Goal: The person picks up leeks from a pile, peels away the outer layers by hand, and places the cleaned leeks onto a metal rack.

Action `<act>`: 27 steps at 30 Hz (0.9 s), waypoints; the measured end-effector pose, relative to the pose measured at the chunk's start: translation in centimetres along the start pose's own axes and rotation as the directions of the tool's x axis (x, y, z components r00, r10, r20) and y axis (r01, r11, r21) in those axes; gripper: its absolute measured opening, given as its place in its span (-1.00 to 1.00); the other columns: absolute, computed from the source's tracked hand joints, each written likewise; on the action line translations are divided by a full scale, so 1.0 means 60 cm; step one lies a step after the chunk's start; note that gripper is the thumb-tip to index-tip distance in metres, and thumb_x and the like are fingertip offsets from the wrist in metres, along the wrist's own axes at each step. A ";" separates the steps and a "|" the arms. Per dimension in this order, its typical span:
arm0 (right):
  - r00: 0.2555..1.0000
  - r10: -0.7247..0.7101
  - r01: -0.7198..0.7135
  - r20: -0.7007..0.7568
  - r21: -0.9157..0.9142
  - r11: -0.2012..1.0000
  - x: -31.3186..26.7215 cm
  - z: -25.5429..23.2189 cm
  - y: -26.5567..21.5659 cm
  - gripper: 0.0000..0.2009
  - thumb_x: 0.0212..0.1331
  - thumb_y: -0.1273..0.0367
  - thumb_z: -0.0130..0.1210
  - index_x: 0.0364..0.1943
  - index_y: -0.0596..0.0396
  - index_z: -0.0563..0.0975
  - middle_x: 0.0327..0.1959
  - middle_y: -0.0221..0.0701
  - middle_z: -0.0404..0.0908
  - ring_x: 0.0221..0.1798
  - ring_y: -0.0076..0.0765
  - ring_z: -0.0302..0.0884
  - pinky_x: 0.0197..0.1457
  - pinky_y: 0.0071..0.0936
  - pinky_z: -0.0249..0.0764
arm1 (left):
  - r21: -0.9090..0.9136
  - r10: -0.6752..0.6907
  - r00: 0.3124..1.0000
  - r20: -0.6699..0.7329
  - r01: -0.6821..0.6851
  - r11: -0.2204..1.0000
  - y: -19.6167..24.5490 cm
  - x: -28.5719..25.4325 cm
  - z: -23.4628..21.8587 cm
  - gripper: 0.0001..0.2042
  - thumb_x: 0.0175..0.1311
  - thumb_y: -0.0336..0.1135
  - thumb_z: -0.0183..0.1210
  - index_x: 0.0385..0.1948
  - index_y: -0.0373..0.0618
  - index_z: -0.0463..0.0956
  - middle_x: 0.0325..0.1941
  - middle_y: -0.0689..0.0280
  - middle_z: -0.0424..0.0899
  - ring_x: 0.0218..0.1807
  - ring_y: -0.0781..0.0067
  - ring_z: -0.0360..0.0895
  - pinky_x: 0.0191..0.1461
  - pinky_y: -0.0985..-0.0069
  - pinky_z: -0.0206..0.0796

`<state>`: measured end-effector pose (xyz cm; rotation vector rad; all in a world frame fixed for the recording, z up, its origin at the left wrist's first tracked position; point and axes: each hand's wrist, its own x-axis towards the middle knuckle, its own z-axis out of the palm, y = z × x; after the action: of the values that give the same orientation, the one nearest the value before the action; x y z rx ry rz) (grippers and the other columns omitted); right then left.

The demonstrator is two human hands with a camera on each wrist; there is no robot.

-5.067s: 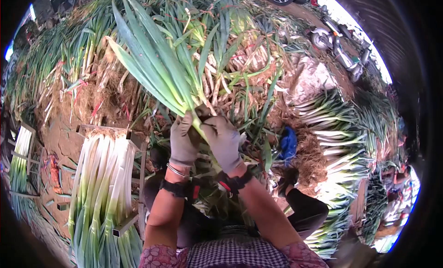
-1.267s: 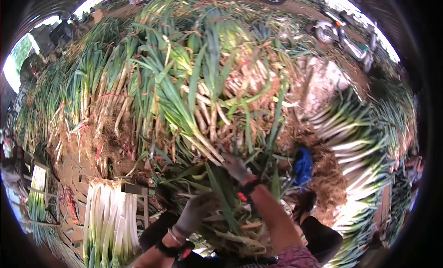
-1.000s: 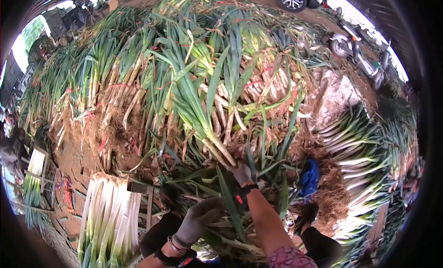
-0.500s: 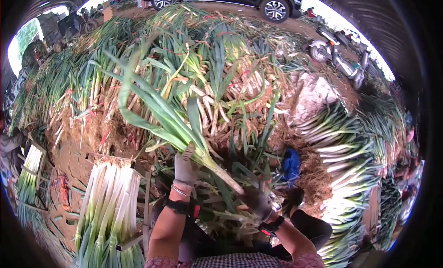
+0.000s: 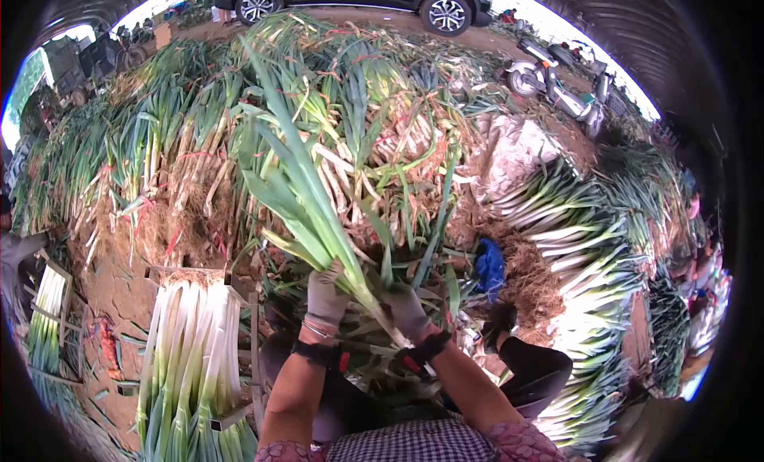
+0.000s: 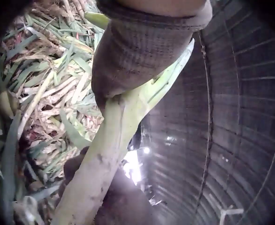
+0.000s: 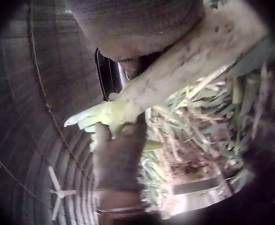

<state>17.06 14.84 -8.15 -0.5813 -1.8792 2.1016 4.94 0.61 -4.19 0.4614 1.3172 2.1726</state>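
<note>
Green-topped leek (image 5: pixel 318 215) is gripped by both gloved hands: the left hand (image 5: pixel 326 299) wraps the stalk higher up, the right hand (image 5: pixel 407 311) clasps it lower, above the leek pile (image 5: pixel 263 112).

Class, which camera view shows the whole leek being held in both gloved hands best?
The head view: it shows the leek from leaf tips to stalk, gripped by the left hand and right hand. The left wrist view shows only its pale stalk; the right wrist view shows stalk and some leaf bases.
</note>
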 end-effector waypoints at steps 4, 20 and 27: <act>0.925 0.351 -0.291 -0.148 -0.868 0.402 -0.061 -0.073 -0.025 -0.60 0.08 0.05 0.18 -0.10 -0.01 0.63 -0.15 -0.12 0.64 -0.12 -0.08 0.61 -0.01 -0.31 0.47 | -0.107 -0.045 0.986 -0.158 0.028 0.994 -0.020 -0.004 -0.006 -0.79 0.37 -0.34 0.05 -0.19 -0.34 0.53 -0.31 0.23 0.63 -0.28 0.51 0.59 -0.19 0.47 0.49; 0.786 -0.615 0.428 0.070 -0.779 0.458 -0.026 0.045 -0.082 -0.63 -0.06 0.35 0.33 -0.15 0.16 0.50 -0.38 -0.17 0.59 -0.43 -0.07 0.56 -0.36 -0.34 0.48 | -0.360 0.021 1.000 0.000 -0.020 0.933 0.044 0.014 0.018 -0.43 0.42 0.05 -0.08 0.20 -0.30 0.25 0.16 0.11 0.43 0.20 0.22 0.39 0.29 0.24 0.22; 0.978 -0.165 0.121 -0.125 -0.302 0.946 0.026 0.080 -0.119 -0.72 0.10 0.25 0.23 -0.25 0.18 0.52 -0.47 -0.24 0.52 -0.42 -0.22 0.49 -0.37 -0.36 0.42 | -0.260 0.043 0.996 -0.083 -0.063 0.964 0.000 0.031 0.016 -0.64 0.41 -0.17 0.01 0.06 -0.28 0.38 -0.04 0.21 0.56 -0.07 0.35 0.55 0.01 0.42 0.43</act>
<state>12.97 12.22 -0.89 -0.6237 -2.0921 1.6537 4.00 2.45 -3.75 0.3144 1.0438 2.3874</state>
